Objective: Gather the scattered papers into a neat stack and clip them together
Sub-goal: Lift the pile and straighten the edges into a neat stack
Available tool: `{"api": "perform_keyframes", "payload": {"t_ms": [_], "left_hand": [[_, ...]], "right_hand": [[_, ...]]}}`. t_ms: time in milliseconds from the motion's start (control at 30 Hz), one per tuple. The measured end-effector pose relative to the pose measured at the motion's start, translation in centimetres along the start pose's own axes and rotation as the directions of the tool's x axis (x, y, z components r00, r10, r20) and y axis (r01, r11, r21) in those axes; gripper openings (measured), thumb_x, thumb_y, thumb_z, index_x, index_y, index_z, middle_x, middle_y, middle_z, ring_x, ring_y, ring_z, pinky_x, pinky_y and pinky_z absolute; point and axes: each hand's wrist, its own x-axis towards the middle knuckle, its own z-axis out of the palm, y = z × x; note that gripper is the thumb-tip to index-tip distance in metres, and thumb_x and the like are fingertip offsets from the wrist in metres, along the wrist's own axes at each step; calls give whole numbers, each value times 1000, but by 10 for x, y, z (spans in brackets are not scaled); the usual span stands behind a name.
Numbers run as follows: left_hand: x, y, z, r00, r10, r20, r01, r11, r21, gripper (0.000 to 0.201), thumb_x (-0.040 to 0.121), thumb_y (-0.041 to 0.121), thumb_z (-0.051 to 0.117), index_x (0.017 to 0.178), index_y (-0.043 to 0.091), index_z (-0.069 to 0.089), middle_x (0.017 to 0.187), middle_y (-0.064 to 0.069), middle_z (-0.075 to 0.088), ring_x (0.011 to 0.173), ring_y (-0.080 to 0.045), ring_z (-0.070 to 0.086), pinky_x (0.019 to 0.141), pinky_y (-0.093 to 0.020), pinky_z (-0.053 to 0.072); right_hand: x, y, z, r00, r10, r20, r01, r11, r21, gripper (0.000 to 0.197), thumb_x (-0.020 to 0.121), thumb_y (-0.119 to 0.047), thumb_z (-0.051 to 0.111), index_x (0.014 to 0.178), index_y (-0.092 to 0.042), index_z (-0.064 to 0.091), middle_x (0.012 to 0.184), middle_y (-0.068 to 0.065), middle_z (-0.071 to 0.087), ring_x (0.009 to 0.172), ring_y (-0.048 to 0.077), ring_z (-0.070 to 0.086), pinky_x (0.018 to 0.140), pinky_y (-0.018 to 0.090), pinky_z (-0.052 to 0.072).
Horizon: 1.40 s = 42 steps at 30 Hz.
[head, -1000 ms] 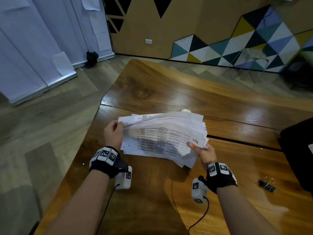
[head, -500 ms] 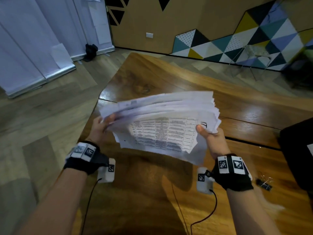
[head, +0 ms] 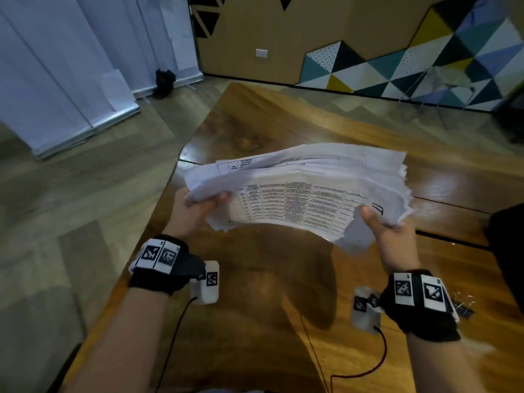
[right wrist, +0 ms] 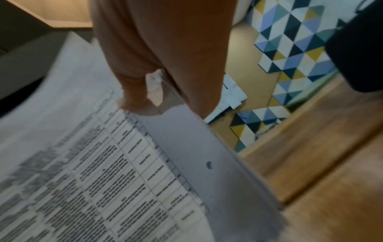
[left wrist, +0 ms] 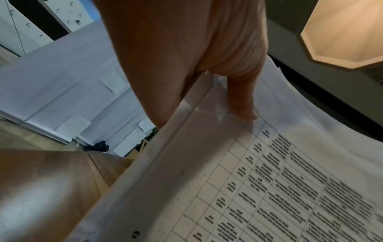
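Note:
A thick, uneven stack of printed papers (head: 300, 194) hangs in the air above the wooden table (head: 255, 131), its edges fanned and unaligned. My left hand (head: 198, 205) grips the stack's left end, thumb on top of the sheets. My right hand (head: 382, 225) grips the right end, thumb pressed on the top sheet. The left wrist view shows the left hand's thumb (left wrist: 242, 101) on the table-printed papers (left wrist: 269, 188). In the right wrist view the thumb (right wrist: 132, 95) pinches the papers (right wrist: 103, 172). Black binder clips (head: 463, 306) lie on the table behind my right wrist.
A dark object (head: 507, 259) sits at the table's right edge. The table's left edge (head: 158, 211) drops to a wood-pattern floor (head: 71, 194). White panels (head: 56, 66) and a geometric patterned wall (head: 425, 61) stand beyond. Cables (head: 363, 373) trail from both wrist cameras.
Both hands have lifted the stack off the table and spread farther apart along it. The papers are now higher and tilted toward me.

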Motion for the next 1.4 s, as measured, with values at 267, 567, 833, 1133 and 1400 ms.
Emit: {"api": "perform_keyframes", "payload": {"t_ms": [267, 567, 833, 1133, 1400], "left_hand": [[-3, -44, 14, 981, -192, -39, 196, 960, 200, 37, 73, -7, 72, 109, -4, 65, 92, -7, 69, 93, -25, 65, 77, -26, 58], [16, -47, 19, 967, -247, -60, 253, 955, 154, 22, 72, -7, 72, 88, 6, 66, 88, -9, 67, 80, -18, 65, 66, -22, 58], [13, -52, 18, 984, -177, -17, 175, 946, 273, 32, 79, -18, 53, 66, 11, 58, 81, -4, 67, 84, -20, 60, 66, -20, 49], [10, -55, 3, 958, -163, -237, 221, 945, 243, 35, 80, -14, 55, 68, 18, 49, 71, -1, 55, 68, -11, 49, 57, -22, 42], [3, -41, -11, 957, -184, -224, 195, 980, 30, 25, 86, -2, 57, 74, 20, 62, 82, -4, 65, 82, -20, 59, 63, -26, 51]], "right_hand": [[-7, 48, 0, 990, 133, -53, -142, 965, -223, 42, 75, -6, 74, 114, -15, 62, 108, -5, 65, 99, 6, 61, 79, 20, 55], [22, 26, 6, 888, -273, 371, 441, 273, -855, 40, 94, -24, 50, 133, -34, 51, 116, -2, 64, 101, 22, 58, 76, 37, 46], [14, 67, -28, 993, -104, 51, 106, 646, -756, 74, 76, -29, 76, 142, -29, 40, 148, 3, 41, 135, 24, 40, 107, 37, 35], [3, 121, -27, 891, 447, 79, -305, 719, -625, 113, 59, -16, 87, 148, -32, 19, 142, 6, 48, 133, 27, 42, 104, 50, 42], [12, 87, 3, 954, 299, -5, -293, 933, -208, 12, 84, -3, 66, 75, -10, 67, 64, -9, 73, 61, 2, 67, 65, 24, 50]]}}
